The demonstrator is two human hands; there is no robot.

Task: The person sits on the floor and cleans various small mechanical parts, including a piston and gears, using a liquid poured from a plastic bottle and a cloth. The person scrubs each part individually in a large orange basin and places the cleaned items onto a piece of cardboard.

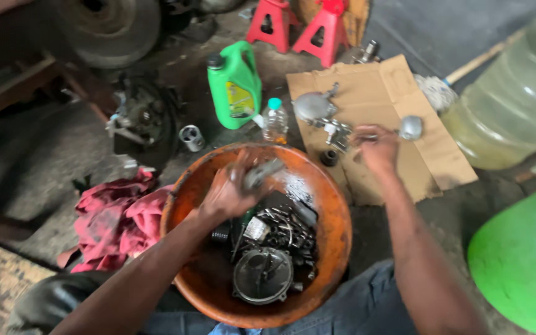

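My left hand [231, 189] is over the orange basin [336, 229], closed around a grey metal part [262, 174] that is blurred. The basin holds dark liquid, several small metal parts [286, 226] and a round metal housing [263, 275]. My right hand [376, 149] reaches out over a flat sheet of cardboard [429, 142], gripping a thin piece that ends in a rounded metal part [410, 127]. A domed metal piece [313, 107] and a small shiny assembly [336, 131] lie on the cardboard just left of that hand.
A green oil jug [236, 84], small clear bottle [275, 121] and metal cup [191, 138] stand beyond the basin. Red rags [119, 217] lie to the left, with an engine part [144, 118] behind them. Red jack stands [299, 28], a big water jug [516, 99] and a green round object [522, 260] are around.
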